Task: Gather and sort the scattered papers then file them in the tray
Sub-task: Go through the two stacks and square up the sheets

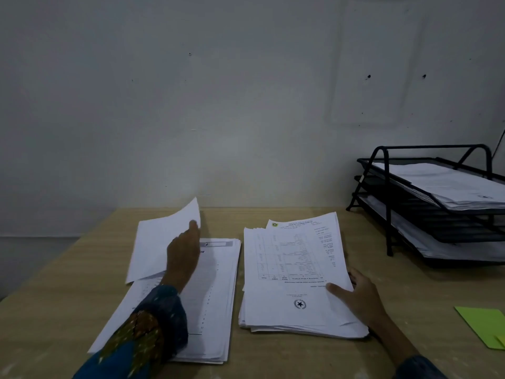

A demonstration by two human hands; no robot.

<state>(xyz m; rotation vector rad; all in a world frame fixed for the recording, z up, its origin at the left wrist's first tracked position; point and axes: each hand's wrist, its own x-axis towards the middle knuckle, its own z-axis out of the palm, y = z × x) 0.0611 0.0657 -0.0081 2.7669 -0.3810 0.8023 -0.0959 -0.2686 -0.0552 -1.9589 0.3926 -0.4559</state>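
Here, surface (300, 359): pale wood, set against a plain wall, dimly lit.
Left pile (216, 294): a stack of printed sheets lying flat, long axis running away from the person and leaning slightly to the right; its near end is under the sleeve (153, 324).
Loose sheet (161, 244): blank side showing, tilted up off the left pile, far corner pointing up toward the wall.
Left hand (184, 254): its grip is closed on the loose sheet, fingertips at the sheet's right edge.
Right pile (289, 285): thicker stack just beside the left pile, apart from it by a narrow gap, long axis also pointing toward the wall (print reads upside down from here); the upper sheets are fanned slightly at the far end.
Right hand (360, 296): thumb on top of the right pile's right edge, fingers tucked beneath the upper sheets, grasping them.
Tray (382, 187): black tiered wire rack at the far right, papers already lying in its tiers.
Green note (483, 324): flat at the right edge.
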